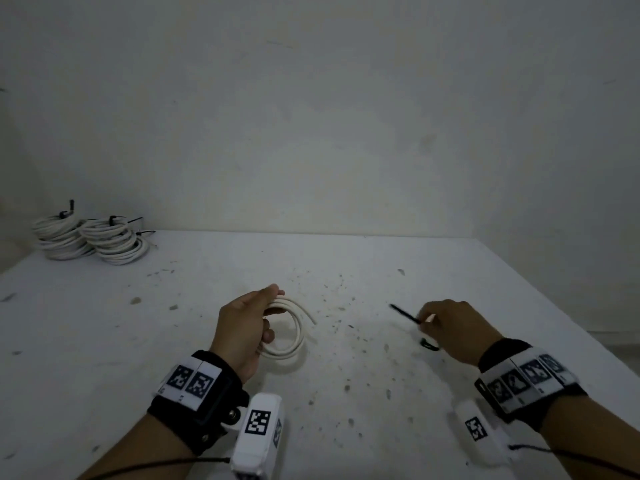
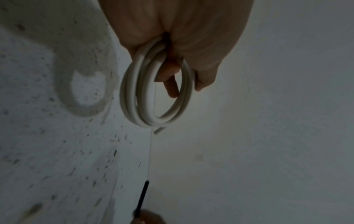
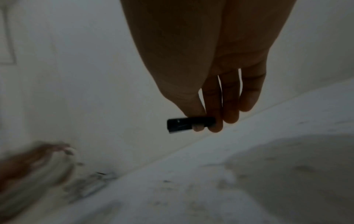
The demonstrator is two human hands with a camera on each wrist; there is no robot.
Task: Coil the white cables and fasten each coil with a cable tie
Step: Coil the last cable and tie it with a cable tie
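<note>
A bare, dimly lit work corner, more like a small workshop or storeroom than a home. The counter (image 1: 346, 375) is a plain white slab, scuffed and speckled with dark chips and stains, set against an unpainted, blotchy wall (image 1: 311, 116) with nothing hung on it. At the counter's far left corner sits a pile of finished coils (image 1: 91, 239) of white cable, each bound with a black tie, which points to repeated bundling work.
</note>
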